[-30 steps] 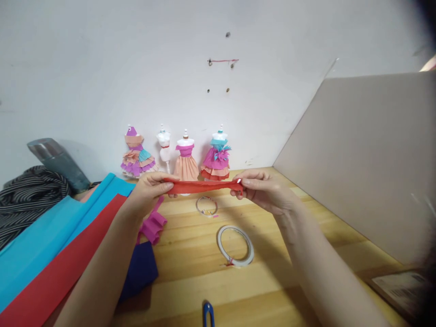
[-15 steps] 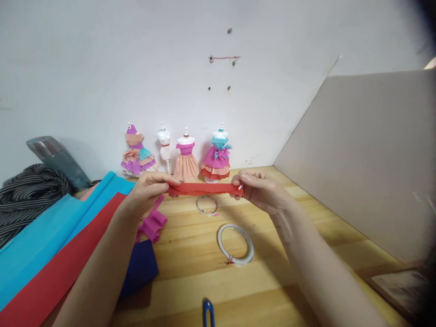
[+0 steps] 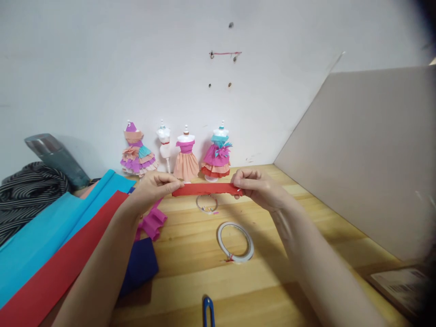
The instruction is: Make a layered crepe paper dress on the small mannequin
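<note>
left hand (image 3: 155, 188), right hand (image 3: 257, 187): pinched closed on red strip (image 3: 206, 189) | ends partly covered | blue tool (image 3: 212, 312) cut off below

No text can be read; the pale label (image 3: 400, 282) at lower right is blurred.

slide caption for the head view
Left hand and right hand hold a red strip above a wooden table, four mannequins behind.
</note>
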`<state>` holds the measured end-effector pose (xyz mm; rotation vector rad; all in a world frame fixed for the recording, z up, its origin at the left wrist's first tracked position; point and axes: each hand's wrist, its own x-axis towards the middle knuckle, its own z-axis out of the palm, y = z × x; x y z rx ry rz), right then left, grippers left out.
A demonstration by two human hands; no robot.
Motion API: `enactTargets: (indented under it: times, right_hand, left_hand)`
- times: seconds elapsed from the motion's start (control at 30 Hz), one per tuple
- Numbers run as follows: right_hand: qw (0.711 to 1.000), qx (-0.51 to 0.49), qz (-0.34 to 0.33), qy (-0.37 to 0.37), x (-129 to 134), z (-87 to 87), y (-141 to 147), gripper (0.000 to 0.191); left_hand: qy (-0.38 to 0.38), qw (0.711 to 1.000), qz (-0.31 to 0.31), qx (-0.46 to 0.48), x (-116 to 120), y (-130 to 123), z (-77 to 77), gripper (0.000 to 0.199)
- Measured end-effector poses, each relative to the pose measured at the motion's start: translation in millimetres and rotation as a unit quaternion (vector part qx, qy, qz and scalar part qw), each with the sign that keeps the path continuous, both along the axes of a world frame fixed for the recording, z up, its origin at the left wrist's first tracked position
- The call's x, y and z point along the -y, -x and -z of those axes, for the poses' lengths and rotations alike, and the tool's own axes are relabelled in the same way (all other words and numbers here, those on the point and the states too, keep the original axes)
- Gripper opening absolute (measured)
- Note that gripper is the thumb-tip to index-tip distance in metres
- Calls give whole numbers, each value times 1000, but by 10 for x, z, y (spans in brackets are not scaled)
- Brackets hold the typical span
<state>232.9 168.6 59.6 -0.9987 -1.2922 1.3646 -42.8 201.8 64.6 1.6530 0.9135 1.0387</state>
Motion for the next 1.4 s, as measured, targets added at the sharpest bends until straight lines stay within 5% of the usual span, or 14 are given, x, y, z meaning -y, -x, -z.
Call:
enactTargets:
  times: [0.27, 0.5, 0.73, 0.97, 1.17, 1.4]
  right_hand:
    - [999, 31, -13, 5, -33, -1, -50, 21]
    - [995, 88, -16, -37, -30, -8, -79, 20]
    - [954, 254, 37, -153, -52, 67, -30, 1]
    - [937, 305, 38, -167, -100, 127, -106, 11]
    - [930, 334, 46, -146, -140, 174, -129, 16]
    - [926, 347, 61, -137, -207, 246, -233, 21]
  left_hand:
    - [53, 998, 30, 4, -2, 17, 2, 8]
    - [88, 994, 47, -39, -51, 35, 14, 33]
    - [108, 983, 17, -148, -135, -9, 99, 15]
    - [119, 972, 43, -196, -165, 43, 177, 12]
    - [176, 974, 109, -96, -213, 89, 340, 17]
    - [183, 981, 66, 24, -202, 3, 387, 31]
